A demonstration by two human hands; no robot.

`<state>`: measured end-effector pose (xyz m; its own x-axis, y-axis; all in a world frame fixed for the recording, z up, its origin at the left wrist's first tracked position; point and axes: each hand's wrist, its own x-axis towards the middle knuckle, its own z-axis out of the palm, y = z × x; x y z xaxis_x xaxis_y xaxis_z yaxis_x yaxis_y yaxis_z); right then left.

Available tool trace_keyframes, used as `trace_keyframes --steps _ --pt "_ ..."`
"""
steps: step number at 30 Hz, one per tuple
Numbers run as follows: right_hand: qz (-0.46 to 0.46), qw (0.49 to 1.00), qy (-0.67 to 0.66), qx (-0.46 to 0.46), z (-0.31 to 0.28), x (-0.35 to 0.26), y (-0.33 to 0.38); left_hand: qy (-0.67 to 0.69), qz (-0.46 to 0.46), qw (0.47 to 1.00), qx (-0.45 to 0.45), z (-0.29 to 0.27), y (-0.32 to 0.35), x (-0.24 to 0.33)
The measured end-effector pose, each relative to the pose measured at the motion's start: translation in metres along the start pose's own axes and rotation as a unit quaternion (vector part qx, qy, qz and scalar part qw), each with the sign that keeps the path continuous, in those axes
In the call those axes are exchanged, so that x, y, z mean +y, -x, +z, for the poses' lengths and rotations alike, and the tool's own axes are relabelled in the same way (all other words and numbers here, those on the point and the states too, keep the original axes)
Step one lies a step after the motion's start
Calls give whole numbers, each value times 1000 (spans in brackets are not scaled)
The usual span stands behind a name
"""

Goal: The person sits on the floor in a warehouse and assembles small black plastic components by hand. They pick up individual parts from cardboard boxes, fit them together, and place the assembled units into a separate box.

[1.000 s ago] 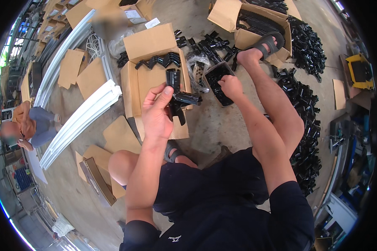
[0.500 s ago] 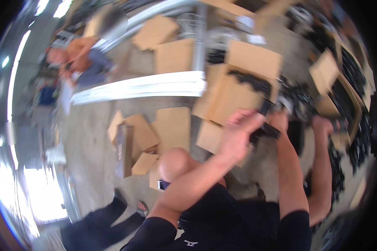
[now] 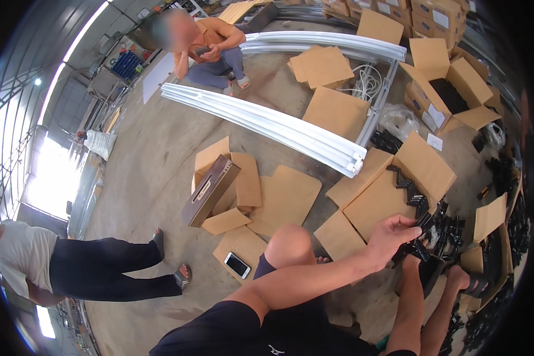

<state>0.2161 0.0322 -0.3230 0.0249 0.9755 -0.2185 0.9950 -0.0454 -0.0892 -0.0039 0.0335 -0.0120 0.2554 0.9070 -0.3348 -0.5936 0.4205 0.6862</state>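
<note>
My left hand [image 3: 391, 237] is closed on a black angular part [image 3: 418, 246], pinching it between thumb and fingers. My right hand [image 3: 410, 261] is just below and beside it, at the lower end of the black pieces; its fingers are mostly hidden. Just beyond both hands is an open cardboard box [image 3: 371, 207], with a row of black jagged parts [image 3: 408, 187] along its right inner side. A heap of similar black parts [image 3: 448, 231] lies to the right of my hands.
A white phone [image 3: 237, 265] lies on cardboard left of my knee. Long white metal profiles [image 3: 267, 127] cross the floor ahead. An open box [image 3: 486, 255] of black parts stands at right. One person [image 3: 210, 47] squats at the far left; another [image 3: 101, 261] is at the near left.
The view has swung right, so boxes, profiles and people sit differently in the picture. My hands are still together at the black parts, now lower in the picture.
</note>
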Motion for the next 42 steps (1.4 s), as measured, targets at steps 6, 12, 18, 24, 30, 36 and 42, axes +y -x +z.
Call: trace_keyframes --steps 6,12,18,24,30,36,42 --pt "-13 994 -101 -37 -49 -17 15 18 17 1000 -3 8 15 18" --pt "21 997 -53 56 -83 -18 65 61 57 996 -30 13 23 23" --pt "84 836 -535 88 -165 -7 152 57 101 993 -23 24 14 21" --pt "31 764 -631 131 -325 -25 237 88 132 987 -9 26 19 21" --pt "-72 698 -697 145 -410 -72 283 56 139 989 8 21 35 17" --pt "-129 626 -755 146 -422 -82 286 34 126 991 -3 38 94 41" --pt "-117 573 -802 125 -411 -73 247 8 112 993 -43 29 102 39"
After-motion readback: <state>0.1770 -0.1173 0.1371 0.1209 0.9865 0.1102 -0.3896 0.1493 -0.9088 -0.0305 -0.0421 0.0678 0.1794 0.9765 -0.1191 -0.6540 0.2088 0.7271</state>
